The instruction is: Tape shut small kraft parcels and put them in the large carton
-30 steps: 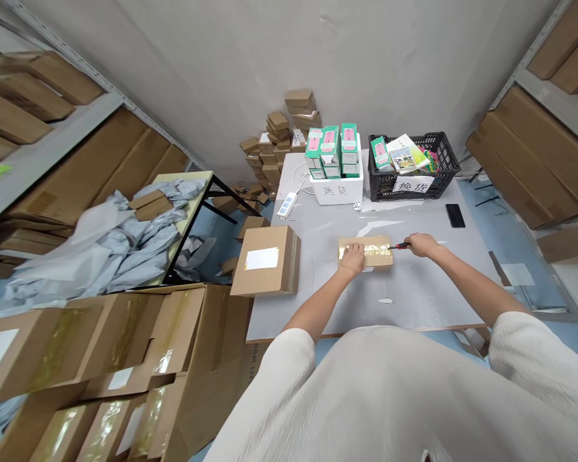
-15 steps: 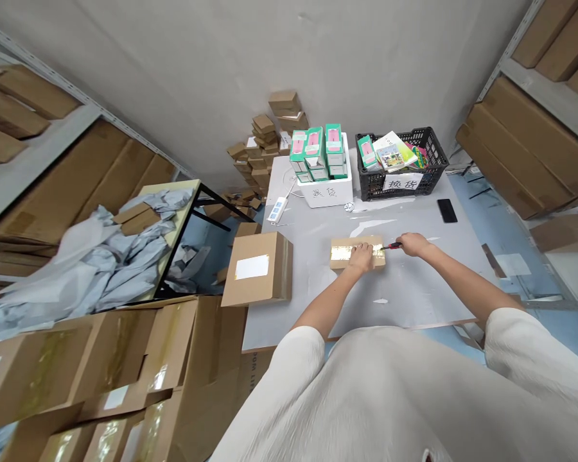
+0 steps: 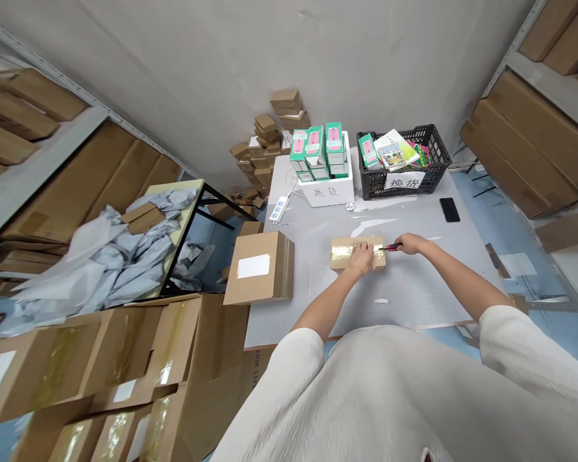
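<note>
A small cardboard box [image 3: 341,254] with shiny tape along its top lies on the grey table. My left hand [image 3: 361,258] holds it down, fingers bent over the taped top and palm toward the near side. In my right hand [image 3: 411,244], just off the box's right end, is a red and black utility knife [image 3: 392,246]. Its tip points left and meets the tape near that end; the blade itself is too small to make out clearly.
A larger labelled carton [image 3: 257,268] stands at the table's [image 3: 308,314] left edge. At the back are a white bin [image 3: 328,192] of green boxes and a black crate [image 3: 399,183]. A phone [image 3: 449,210] lies at right, a power strip [image 3: 279,210] at left. Cartons crowd the lower left.
The knife has shifted very slightly at the box's right end. My left hand stays on the box. The whole view has moved a little with my head.
</note>
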Motion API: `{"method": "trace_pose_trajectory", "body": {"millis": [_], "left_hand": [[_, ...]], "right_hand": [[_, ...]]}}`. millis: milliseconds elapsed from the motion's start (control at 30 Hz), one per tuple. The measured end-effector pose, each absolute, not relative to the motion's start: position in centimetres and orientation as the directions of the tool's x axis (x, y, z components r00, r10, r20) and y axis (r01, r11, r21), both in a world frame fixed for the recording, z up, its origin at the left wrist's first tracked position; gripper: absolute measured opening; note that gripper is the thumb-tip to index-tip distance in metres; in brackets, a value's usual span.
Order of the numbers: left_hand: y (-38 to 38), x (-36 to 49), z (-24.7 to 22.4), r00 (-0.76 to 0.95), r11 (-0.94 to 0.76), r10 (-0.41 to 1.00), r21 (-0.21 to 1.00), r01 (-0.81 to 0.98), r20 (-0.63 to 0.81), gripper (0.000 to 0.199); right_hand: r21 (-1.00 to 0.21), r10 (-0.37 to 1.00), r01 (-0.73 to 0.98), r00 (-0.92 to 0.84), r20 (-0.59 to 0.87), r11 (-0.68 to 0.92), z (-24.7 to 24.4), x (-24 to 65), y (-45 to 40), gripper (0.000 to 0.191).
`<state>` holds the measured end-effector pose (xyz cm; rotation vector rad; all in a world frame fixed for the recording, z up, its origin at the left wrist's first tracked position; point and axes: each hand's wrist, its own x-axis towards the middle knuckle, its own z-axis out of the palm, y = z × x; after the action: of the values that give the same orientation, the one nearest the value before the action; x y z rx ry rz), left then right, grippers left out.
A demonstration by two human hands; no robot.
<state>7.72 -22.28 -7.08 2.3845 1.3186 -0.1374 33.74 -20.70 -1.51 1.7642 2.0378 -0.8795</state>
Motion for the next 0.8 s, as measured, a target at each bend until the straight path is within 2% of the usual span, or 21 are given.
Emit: {"method": "trace_pose_trajectory", "body": {"millis": [233, 400, 533, 800], "left_hand": [[-22.2, 7.8, -7.4, 0.542, -0.470, 0.791, 0.286, 0.835, -0.284, 0.072], [-22.0, 7.7, -7.3, 0.556, -0.483, 0.779, 0.288, 0.827, -0.292, 0.071], [-22.0, 7.5, -6.8, 0.559, -0.485, 0.772, 0.287, 0.826, -0.304, 0.068], [-22.1, 7.3, -6.5, 0.562, -0.485, 0.781, 0.303, 0.821, -0.272, 0.064]], "right_hand": [[-0.525, 0.642, 0.805, -0.253, -0.724, -0.276, -2.9, 37.5, -22.6, 0.024], [-0.661, 0.668, 0.600, -0.265, -0.696, -0.450, -4.4, 37.6, -25.6, 0.034], [-0.690, 0.699, 0.546, -0.242, -0.673, -0.475, -4.9, 36.7, -25.9, 0.035], [-0.673, 0.617, 0.566, -0.330, -0.714, -0.477, -5.5, 36.0, -26.8, 0.038]]}}
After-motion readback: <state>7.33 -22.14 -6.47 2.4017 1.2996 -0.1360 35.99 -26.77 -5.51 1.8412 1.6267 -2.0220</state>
